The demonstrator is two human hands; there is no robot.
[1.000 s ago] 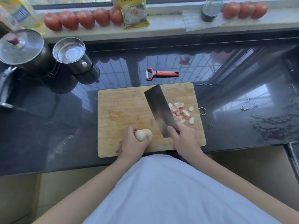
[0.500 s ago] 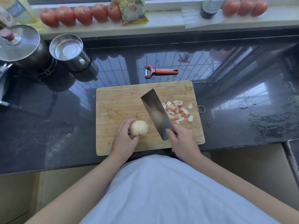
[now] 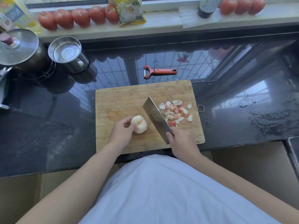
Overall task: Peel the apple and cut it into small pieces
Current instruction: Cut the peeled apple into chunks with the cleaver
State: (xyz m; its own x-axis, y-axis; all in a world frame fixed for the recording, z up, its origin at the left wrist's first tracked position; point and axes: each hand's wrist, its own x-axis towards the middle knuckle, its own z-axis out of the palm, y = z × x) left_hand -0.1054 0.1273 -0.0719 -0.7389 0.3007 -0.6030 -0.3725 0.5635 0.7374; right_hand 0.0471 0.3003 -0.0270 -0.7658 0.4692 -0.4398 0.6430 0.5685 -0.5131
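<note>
Fingers [image 3: 127,122] round the peeled apple [image 3: 139,124]; others [image 3: 172,136] gripping the cleaver [image 3: 156,118], handle hidden.

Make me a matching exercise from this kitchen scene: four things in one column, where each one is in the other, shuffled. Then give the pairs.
Things:
1. peeled apple
2. cleaver
3. peeler
4. peel scraps

Places:
A. on the dark counter behind the cutting board
B. piled on the board's right part
C. held by the left hand on the board
D. gripped by the right hand

Pairs: 1-C, 2-D, 3-A, 4-B
</note>
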